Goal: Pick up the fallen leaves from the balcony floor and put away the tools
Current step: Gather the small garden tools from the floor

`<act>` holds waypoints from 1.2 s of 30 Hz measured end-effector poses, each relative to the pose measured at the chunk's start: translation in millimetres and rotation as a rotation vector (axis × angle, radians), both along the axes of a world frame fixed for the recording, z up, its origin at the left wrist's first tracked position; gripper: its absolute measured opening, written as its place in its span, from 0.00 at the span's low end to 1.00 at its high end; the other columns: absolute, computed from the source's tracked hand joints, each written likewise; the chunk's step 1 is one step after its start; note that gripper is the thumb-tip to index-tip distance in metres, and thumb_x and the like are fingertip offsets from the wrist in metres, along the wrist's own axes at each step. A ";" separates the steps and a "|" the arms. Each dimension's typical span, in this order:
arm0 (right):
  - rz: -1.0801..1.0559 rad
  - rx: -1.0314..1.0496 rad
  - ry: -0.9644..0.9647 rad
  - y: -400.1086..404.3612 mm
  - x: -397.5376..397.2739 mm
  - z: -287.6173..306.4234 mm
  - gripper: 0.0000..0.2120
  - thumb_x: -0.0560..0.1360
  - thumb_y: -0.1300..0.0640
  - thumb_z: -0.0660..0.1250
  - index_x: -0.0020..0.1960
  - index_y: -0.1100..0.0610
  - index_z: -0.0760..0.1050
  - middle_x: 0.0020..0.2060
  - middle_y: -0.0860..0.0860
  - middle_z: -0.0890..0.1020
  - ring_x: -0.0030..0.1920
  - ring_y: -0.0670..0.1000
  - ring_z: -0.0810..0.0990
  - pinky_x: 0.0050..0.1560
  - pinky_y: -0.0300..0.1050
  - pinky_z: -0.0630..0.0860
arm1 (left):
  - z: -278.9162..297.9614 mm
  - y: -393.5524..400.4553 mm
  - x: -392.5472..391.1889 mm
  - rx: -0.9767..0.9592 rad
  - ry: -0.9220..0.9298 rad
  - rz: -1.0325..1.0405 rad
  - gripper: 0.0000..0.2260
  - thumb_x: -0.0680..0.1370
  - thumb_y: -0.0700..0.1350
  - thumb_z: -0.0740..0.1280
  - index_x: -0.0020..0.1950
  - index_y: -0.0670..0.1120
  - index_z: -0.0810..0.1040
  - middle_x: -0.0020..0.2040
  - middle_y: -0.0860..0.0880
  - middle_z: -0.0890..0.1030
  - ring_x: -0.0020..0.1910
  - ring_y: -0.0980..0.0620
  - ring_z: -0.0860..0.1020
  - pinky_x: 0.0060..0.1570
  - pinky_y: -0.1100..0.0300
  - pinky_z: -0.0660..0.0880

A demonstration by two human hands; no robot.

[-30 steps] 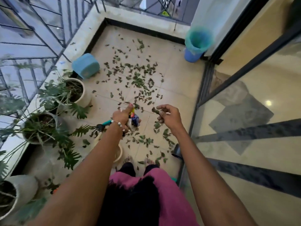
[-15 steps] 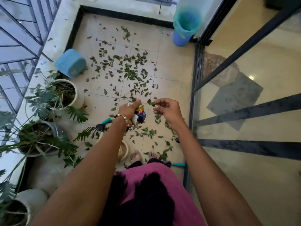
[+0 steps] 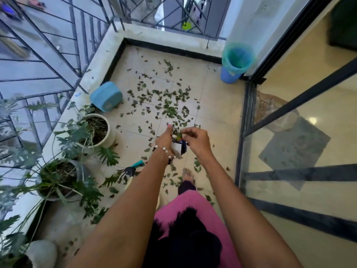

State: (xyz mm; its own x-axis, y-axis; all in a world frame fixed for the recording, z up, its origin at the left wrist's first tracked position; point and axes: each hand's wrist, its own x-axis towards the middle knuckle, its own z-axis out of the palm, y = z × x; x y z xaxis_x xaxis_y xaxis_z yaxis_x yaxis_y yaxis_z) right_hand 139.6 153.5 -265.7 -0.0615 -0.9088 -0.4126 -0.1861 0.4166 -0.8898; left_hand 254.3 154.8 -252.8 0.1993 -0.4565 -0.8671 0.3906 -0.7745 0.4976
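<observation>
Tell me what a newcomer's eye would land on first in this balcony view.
Green fallen leaves lie scattered across the middle of the tiled floor. In front of them the left hand grips a small packet while the right hand pinches a leaf over its mouth. A blue bin with a green liner stands in the far corner, and potted plants line the railing side.

Three plant pots stand along the left edge of the balcony floor: a white pot (image 3: pixel 100 132), a grey pot (image 3: pixel 58 178) and another white pot (image 3: pixel 41 253) near the bottom corner. A metal railing (image 3: pixel 58 60) runs behind them.
</observation>
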 end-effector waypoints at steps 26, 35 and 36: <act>-0.016 0.058 -0.245 -400.7 -124.4 9.5 0.12 0.79 0.53 0.65 0.62 0.50 0.75 0.57 0.53 0.78 0.52 0.50 0.80 0.54 0.57 0.80 | 13.4 -429.3 -116.9 -0.115 -0.259 -0.267 0.24 0.76 0.58 0.68 0.55 0.36 0.75 0.49 0.40 0.79 0.43 0.42 0.78 0.38 0.55 0.75; -0.169 0.246 -0.543 -547.8 -144.6 1.9 0.24 0.79 0.51 0.64 0.73 0.51 0.64 0.64 0.56 0.77 0.46 0.47 0.83 0.38 0.40 0.78 | -15.9 -595.8 -179.0 -0.150 -0.205 -0.449 0.21 0.82 0.57 0.58 0.39 0.42 0.76 0.48 0.36 0.82 0.48 0.39 0.81 0.50 0.48 0.79; -0.186 0.228 -0.538 -567.0 -148.7 2.2 0.24 0.77 0.48 0.65 0.70 0.52 0.67 0.61 0.56 0.79 0.49 0.49 0.83 0.41 0.41 0.78 | -14.0 -616.7 -184.6 -0.145 -0.147 -0.454 0.24 0.82 0.59 0.56 0.40 0.42 0.77 0.48 0.36 0.82 0.49 0.39 0.81 0.48 0.48 0.80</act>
State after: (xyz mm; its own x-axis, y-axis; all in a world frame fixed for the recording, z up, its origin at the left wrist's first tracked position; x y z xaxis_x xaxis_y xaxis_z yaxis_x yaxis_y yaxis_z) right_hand -9.1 -413.5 -263.5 0.0602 -0.7882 -0.6124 0.3587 0.5896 -0.7237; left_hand 69.7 -461.9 -266.8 0.0679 -0.6392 -0.7661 -0.0518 -0.7691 0.6371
